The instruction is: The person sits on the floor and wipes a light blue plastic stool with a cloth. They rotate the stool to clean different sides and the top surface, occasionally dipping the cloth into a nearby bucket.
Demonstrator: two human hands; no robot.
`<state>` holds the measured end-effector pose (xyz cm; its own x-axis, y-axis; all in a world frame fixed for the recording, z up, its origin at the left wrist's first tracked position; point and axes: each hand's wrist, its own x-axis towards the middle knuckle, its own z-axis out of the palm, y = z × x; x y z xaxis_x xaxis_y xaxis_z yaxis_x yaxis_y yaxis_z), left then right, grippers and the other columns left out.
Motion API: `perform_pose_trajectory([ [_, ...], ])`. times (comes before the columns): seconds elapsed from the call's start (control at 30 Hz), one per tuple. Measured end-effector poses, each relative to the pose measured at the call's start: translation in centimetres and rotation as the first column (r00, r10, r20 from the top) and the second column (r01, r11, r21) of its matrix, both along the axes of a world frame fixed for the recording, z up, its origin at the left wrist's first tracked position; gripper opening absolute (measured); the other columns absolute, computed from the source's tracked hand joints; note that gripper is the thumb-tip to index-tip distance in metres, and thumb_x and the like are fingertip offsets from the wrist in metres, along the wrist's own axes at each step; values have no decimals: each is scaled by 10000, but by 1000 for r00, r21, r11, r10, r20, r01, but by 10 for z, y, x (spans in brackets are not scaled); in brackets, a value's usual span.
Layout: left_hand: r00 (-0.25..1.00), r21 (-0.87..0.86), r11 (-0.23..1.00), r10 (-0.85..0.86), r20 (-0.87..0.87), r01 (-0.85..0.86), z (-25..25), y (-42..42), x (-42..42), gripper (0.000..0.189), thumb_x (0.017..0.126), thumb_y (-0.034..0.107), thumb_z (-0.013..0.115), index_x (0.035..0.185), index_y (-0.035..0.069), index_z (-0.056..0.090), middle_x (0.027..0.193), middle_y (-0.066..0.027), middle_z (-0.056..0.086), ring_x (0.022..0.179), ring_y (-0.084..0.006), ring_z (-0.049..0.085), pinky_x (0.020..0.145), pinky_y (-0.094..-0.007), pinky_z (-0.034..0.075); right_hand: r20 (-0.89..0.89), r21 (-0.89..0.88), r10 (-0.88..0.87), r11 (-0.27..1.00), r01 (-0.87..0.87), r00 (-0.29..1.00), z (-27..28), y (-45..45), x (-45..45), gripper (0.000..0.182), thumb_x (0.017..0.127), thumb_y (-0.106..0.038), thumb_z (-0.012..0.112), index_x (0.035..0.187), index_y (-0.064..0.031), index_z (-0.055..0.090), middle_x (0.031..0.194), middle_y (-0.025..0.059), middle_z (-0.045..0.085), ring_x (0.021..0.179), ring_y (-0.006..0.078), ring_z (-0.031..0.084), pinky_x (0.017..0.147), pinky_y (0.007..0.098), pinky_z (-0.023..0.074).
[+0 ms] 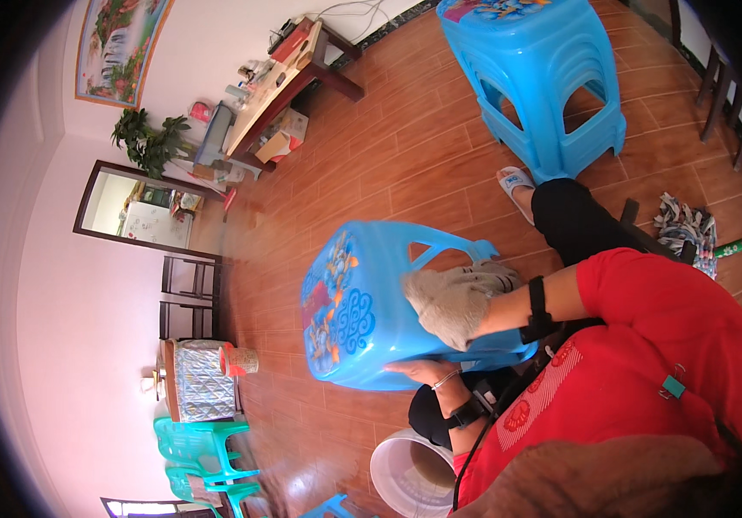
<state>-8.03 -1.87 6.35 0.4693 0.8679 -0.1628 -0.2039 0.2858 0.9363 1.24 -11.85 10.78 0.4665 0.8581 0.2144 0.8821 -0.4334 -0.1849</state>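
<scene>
A blue plastic stool [384, 304] with a printed floral seat lies before me, its seat facing away and its legs towards my body. My right hand [482, 324] is mostly hidden under a beige-grey cloth [442, 301], which it presses against the stool's side. On the opposite side, my left hand [424, 371] holds the stool, fingers along the panel near the seat. Just below my left forearm in the picture stands a whitish plastic bucket [387, 466] with murky liquid in it.
A stack of blue stools [539, 78] stands by my slippered foot [517, 188]. Near it lies a rag mop head [687, 223]. Farther off are a cluttered wooden table [280, 84], green plastic chairs [199, 440], a waste bin [241, 360], a framed mirror [150, 206] and a potted plant [147, 139].
</scene>
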Motion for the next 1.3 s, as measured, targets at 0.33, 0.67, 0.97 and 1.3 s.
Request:
perform_pose_trajectory([
  [0.33,991,-35,991,-127,50,129,10,-4,3,884,897,700,186,1440,2,210,1478,-150,265,1324,-331,299,1112,-456,218,-607,441,52,852,281,793,-11,36,149,150,724,-133,674,653,-26,595,667,84,566,603,167,535,538,318,434],
  [0.67,998,-125,990,-68,-3,67,1,-4,12,915,847,761,244,1393,33,339,1401,-136,385,1237,-329,400,1055,-450,318,-260,557,-73,803,212,963,9,5,79,205,747,-147,636,859,24,633,847,247,635,771,362,632,685,431,493],
  [0.97,989,-111,990,-95,-113,82,18,-6,4,1025,783,831,153,1451,58,237,1487,-149,277,1330,-382,300,1095,-559,163,-226,204,-73,971,120,971,37,-7,-24,235,713,-196,643,815,14,619,814,228,617,746,355,612,666,423,483],
  [1.3,970,-93,967,-232,69,238,-27,33,0,789,956,600,187,1379,-56,303,1405,-178,387,1243,-306,421,1076,-406,305,-158,427,74,904,1,985,8,21,-13,219,730,-200,629,819,0,624,839,201,605,762,330,596,682,405,473],
])
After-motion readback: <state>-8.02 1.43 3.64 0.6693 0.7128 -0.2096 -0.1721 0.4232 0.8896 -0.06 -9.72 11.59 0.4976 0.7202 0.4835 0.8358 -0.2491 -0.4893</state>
